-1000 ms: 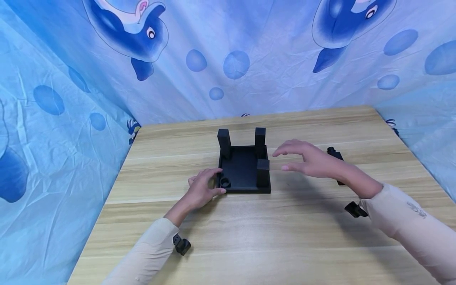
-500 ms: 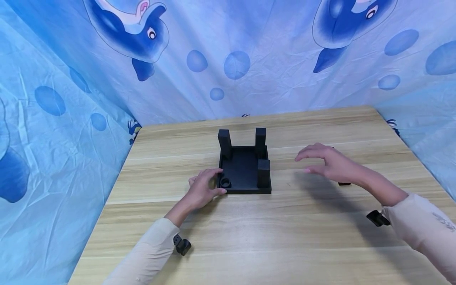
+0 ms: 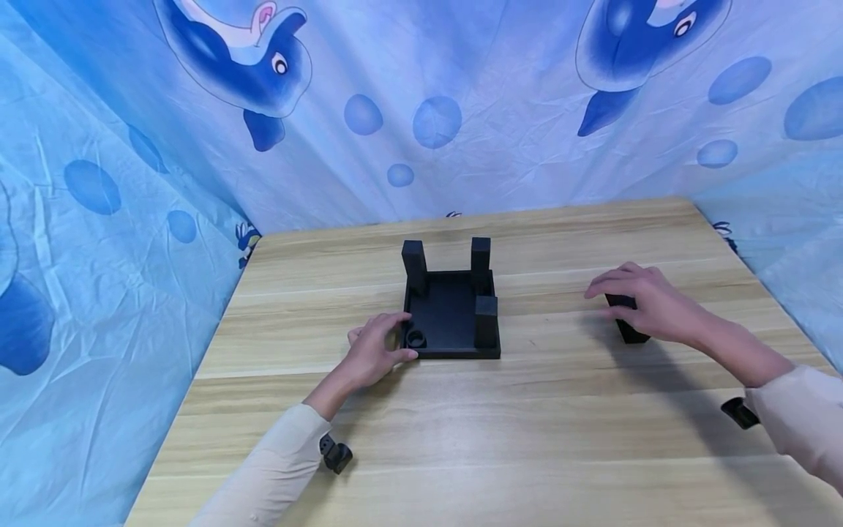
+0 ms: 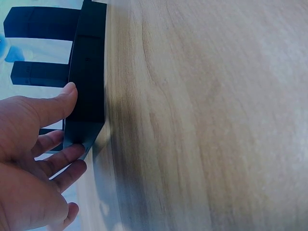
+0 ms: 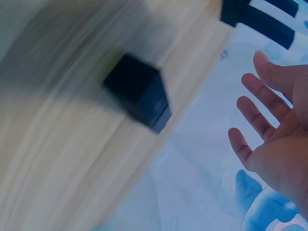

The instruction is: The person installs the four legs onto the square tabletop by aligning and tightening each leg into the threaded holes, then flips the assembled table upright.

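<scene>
A black square tray-like base (image 3: pixel 450 318) lies on the table, with upright black posts at three corners, including the near right post (image 3: pixel 486 322). A round black socket (image 3: pixel 416 339) shows at its near left corner. There my left hand (image 3: pixel 372 355) grips the base, thumb on the front side and fingers at the left side; the left wrist view shows the thumb (image 4: pixel 67 94) against the outer wall (image 4: pixel 89 82). My right hand (image 3: pixel 642 301) hovers over a loose black post (image 3: pixel 630 334), fingers spread and apart from it in the right wrist view. The hand partly hides that post in the head view.
A light wood-grain table (image 3: pixel 527 432) carries everything. Blue dolphin-print cloth (image 3: pixel 514 146) hangs behind and at both sides. Black wrist devices sit at each cuff, the left one (image 3: pixel 336 454) close to the tabletop.
My right hand has moved right, away from the base, to above the loose post. The left hand and the base have stayed in place.
</scene>
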